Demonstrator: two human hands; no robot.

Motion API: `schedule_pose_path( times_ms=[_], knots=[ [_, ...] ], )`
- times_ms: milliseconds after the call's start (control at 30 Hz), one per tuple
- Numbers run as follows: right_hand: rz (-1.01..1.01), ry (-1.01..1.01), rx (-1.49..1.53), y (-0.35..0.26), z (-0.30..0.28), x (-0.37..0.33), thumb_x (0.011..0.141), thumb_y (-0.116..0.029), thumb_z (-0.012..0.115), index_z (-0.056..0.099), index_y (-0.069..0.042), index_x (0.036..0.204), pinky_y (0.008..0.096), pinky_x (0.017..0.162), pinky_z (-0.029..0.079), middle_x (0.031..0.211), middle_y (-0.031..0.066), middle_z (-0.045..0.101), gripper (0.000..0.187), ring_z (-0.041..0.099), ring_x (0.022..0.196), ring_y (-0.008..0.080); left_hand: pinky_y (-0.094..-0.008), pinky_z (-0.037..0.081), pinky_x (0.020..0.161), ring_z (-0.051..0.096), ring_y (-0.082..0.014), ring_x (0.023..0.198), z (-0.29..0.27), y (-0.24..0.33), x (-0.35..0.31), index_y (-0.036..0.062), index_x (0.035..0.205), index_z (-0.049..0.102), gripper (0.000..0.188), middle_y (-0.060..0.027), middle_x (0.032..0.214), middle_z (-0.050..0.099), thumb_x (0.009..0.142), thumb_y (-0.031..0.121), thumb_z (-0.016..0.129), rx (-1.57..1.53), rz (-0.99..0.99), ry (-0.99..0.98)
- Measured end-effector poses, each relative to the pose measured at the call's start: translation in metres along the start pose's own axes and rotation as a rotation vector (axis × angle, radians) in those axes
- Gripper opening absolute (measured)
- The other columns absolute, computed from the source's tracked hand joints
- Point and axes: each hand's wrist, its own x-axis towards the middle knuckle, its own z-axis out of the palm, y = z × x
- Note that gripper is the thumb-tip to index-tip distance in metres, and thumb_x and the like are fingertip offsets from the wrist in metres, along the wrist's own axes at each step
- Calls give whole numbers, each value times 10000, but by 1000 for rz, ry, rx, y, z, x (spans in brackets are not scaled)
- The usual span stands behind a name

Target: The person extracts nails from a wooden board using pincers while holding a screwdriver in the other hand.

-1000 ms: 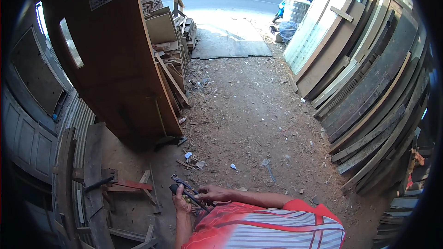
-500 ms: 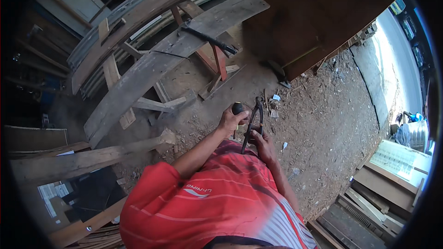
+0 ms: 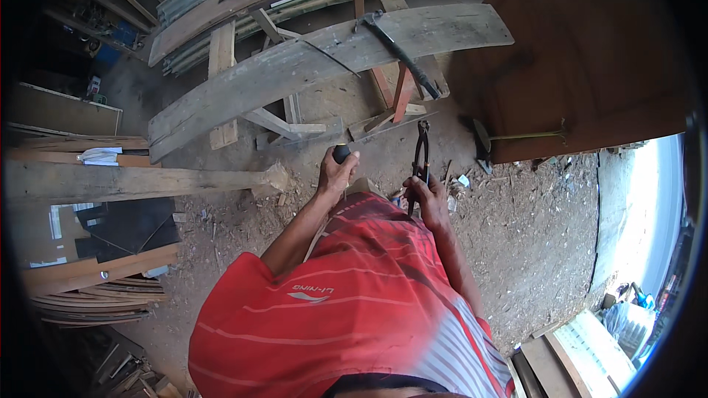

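Note:
My left hand (image 3: 336, 174) is wrapped round a screwdriver (image 3: 341, 152), whose rounded black handle end sticks up above the fist; its shaft is mostly hidden below. To its right, in front of my red shirt, my right hand (image 3: 431, 199) grips a pair of pincers (image 3: 422, 149) by the dark handles, jaws pointing up and away from me. Ahead lies a long grey plank (image 3: 273, 77) on wooden trestles. On it rest a hammer (image 3: 398, 51) with a black handle reaching past the plank's near edge, and a thin dark rod (image 3: 330, 57).
A big brown wooden panel (image 3: 590, 66) stands at the far right, with a long-handled tool (image 3: 520, 135) by its base. A thick timber (image 3: 147, 180) juts in from the left. Wood chips litter the dirt floor (image 3: 516, 250). Stacked boards (image 3: 549, 368) lie at the lower right.
The view has turned, so the bench and plank now lie more squarely ahead. My hands have moved farther apart, the screwdriver to the left and the pincers to the right.

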Motion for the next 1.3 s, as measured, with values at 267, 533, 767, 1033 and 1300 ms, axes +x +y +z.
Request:
schedule_pose_path(
  times_ms=[267,533,767,1033,1300],
  knots=[
    [-150,56,-334,-64,-2,52,974,-204,597,557,25,1348,281,628,494,828,40,631,440,601,707,106,-261,514,599,611,-97,668,-30,54,49,43,1108,582,381,-26,832,640,912,317,761,83,209,141],
    [-555,315,-601,-106,4,158,889,-68,597,543,25,1390,297,723,489,884,67,625,512,570,779,125,-346,520,666,642,-202,714,-70,110,133,39,1147,602,384,-89,835,652,890,272,769,568,516,183],
    [-615,507,-782,-132,36,228,821,-73,682,601,6,1225,416,858,534,1083,222,664,419,676,971,348,-454,499,930,622,-390,1084,-55,154,212,51,1187,623,413,-176,1167,663,803,98,767,863,832,-57],
    [-541,388,-1110,-115,48,288,796,-143,705,543,-20,1139,482,922,481,1107,205,569,398,568,1086,405,-514,464,931,567,-426,1043,-58,147,269,30,1077,612,361,-203,1057,621,738,20,736,1147,790,-287],
    [-494,444,-1086,-103,59,290,842,-76,630,495,-8,1157,466,861,500,1096,202,557,350,598,1054,384,-539,482,848,601,-461,963,-64,153,297,12,1036,597,387,-232,990,636,682,47,751,1188,729,-456]
  ],
)
